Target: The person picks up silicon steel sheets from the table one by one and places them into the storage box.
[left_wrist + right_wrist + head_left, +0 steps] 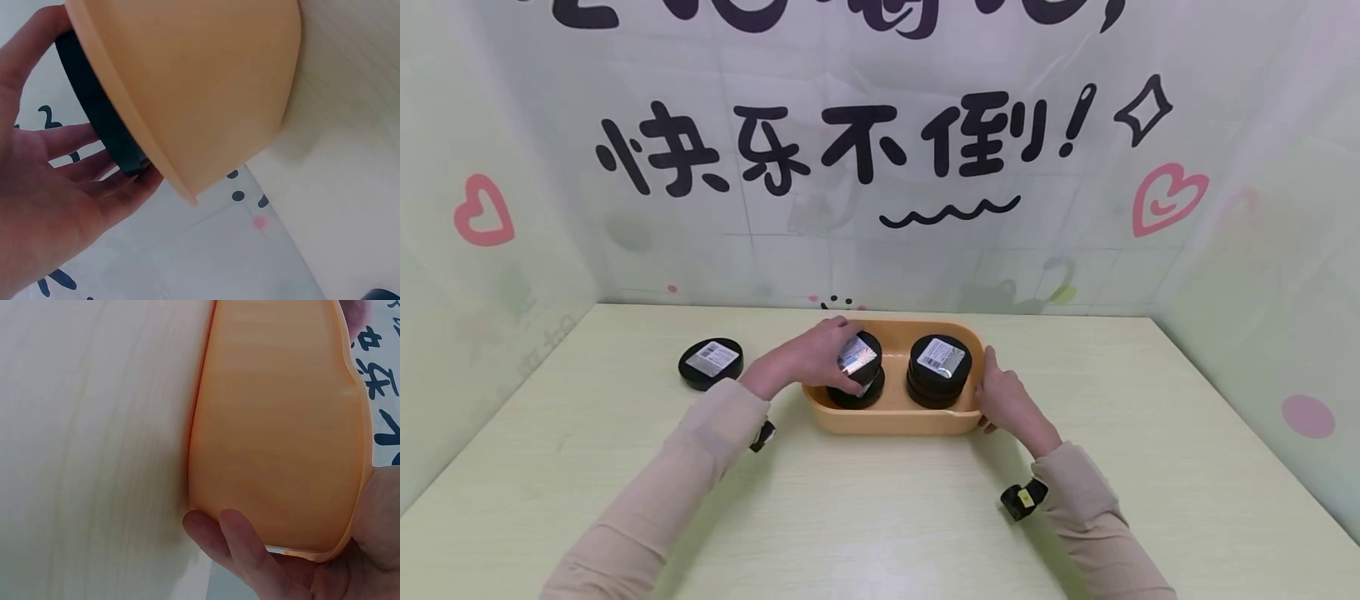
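Observation:
An orange plastic basket [895,423] stands on the table toward the wall. My left hand [812,357] reaches over its left end and grips a round black tin [860,353] with a silver-white label, thumb on the near side. Beneath that tin, another black tin [854,400] sits in the basket, partly covered. A stack of black tins [939,368] fills the right part, the top one labelled. My right hand [1009,402] holds the basket's right end. In the right wrist view, two fingertips [240,528] press the basket's outer wall [281,437].
One more labelled black tin [711,363] lies on the pale wooden table [880,517], left of the basket. Behind the table hangs a white printed backdrop [865,258], with side panels at left and right. A small black wrist device [1024,500] is on the right forearm.

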`<state>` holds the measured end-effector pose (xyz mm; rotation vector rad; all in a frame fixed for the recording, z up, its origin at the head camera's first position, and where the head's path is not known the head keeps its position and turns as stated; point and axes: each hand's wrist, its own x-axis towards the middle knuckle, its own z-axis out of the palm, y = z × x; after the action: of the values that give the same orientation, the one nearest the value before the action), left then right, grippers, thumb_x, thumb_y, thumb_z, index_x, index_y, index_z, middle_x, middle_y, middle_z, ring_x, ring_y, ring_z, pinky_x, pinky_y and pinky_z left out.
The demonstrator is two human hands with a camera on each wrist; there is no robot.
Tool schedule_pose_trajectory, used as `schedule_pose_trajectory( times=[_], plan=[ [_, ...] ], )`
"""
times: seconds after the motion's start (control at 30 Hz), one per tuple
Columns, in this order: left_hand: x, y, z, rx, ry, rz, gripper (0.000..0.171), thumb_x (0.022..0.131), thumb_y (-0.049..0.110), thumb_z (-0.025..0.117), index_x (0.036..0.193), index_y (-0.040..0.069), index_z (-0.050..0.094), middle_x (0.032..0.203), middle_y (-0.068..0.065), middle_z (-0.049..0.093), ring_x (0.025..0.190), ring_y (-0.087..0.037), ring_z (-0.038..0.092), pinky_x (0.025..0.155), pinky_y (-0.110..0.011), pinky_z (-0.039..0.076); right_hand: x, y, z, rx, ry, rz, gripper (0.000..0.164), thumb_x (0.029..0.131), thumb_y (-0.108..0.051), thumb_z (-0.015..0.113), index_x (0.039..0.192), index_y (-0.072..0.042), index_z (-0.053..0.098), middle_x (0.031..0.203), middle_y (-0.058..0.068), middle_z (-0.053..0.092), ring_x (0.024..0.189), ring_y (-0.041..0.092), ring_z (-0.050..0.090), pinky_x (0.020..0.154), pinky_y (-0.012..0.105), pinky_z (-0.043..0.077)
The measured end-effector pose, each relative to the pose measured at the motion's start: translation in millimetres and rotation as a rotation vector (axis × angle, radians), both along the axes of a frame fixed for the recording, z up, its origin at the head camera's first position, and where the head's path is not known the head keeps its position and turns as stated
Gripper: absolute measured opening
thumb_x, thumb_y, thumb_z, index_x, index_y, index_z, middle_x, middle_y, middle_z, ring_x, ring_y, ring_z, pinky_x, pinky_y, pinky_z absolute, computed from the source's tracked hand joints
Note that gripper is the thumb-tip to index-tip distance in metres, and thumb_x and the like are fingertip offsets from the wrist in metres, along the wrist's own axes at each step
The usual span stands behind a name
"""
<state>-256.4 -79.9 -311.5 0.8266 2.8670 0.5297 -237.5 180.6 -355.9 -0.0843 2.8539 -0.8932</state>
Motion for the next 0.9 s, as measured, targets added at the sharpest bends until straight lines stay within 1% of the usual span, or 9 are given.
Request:
schedule_pose_trajectory(
  times=[0.17, 0.33, 0.67, 0.9],
  plan=[
    [-2.8, -0.7, -2.4, -0.008, 0.006, -0.023, 0.079, 0.066, 0.030, 0.077, 0.127, -0.004, 0.040, 0.119, -0.019, 0.044, 0.101, -0.027, 0.044, 0.084, -0.037, 0.042, -1.0, -0.9, 0.2, 0.002, 0.002, -0.004, 0.059, 0.090, -0.002, 0.034, 0.138, 0.006, 0.001, 0.070, 0.025, 0.054, 0.041, 0.019, 0.056, 0.042, 0.031, 0.047],
    [-5.5, -2.1, -5.2, -0.013, 0.006, -0.034, 0.078, 0.066, 0.028, 0.077, 0.126, -0.005, 0.041, 0.122, -0.020, 0.044, 0.104, -0.028, 0.044, 0.086, -0.038, 0.042, -1.2, -2.0, 0.9, 0.002, 0.000, -0.010, 0.059, 0.089, -0.002, 0.034, 0.138, 0.006, 0.001, 0.071, 0.025, 0.055, 0.042, 0.019, 0.057, 0.042, 0.031, 0.047],
    [-5.5, -1.5, -5.9, -0.051, -0.032, -0.010, 0.083, 0.065, 0.030, 0.078, 0.129, -0.006, 0.038, 0.122, -0.021, 0.042, 0.102, -0.027, 0.046, 0.086, -0.038, 0.042, -2.1, -4.7, 2.2, 0.003, -0.021, -0.021, 0.060, 0.090, -0.002, 0.034, 0.138, 0.006, 0.000, 0.077, 0.027, 0.054, 0.043, 0.018, 0.056, 0.043, 0.031, 0.048],
    [-7.0, -0.6, -7.6, -0.088, -0.060, 0.009, 0.084, 0.066, 0.032, 0.078, 0.129, -0.005, 0.038, 0.119, -0.019, 0.043, 0.101, -0.026, 0.044, 0.086, -0.038, 0.041, -2.6, -5.2, 2.4, 0.005, -0.023, -0.023, 0.059, 0.090, -0.002, 0.034, 0.138, 0.007, 0.000, 0.076, 0.026, 0.054, 0.043, 0.018, 0.056, 0.043, 0.031, 0.048]
  ],
)
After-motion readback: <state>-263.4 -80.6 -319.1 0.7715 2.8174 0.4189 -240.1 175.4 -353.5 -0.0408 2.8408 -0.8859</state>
